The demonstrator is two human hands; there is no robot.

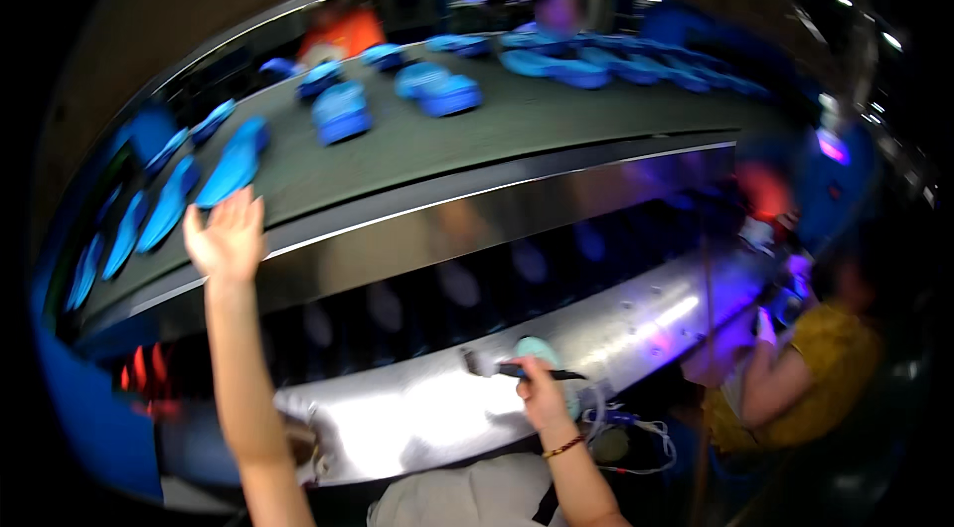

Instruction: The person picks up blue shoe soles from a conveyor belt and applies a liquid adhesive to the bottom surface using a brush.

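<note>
**Ana:** Dim factory hall, with a grey conveyor belt [517, 120] curving across the upper view, carrying blue shoe soles. Where are the hands?

**Ben:** Start with the right hand [542, 393]. Its fingers are pressed together around a dark pen-like tool [527, 370], held level just above the shiny metal ledge [417, 408] below the belt. A pale round thing sits right behind the knuckles; I cannot tell what it is.

**Ana:** And the left?

**Ben:** The left hand [227, 237] is raised with fingers spread, holding nothing. It is at the near edge of the belt, just beside a blue sole [231, 171] lying at the rim. Whether the fingertips touch it, I cannot tell; the picture is blurred.

**Ana:** How far along does the work look?

**Ben:** My judgement: that sole is not yet picked up, and the tool is not against any sole. More blue soles lie along the left edge and further up the belt [343, 110], so plenty seems left to handle.

**Ana:** Anyone else about?

**Ben:** A co-worker in a yellow top [840, 353] is at the right, and another in orange [343, 30] beyond the belt.
</note>
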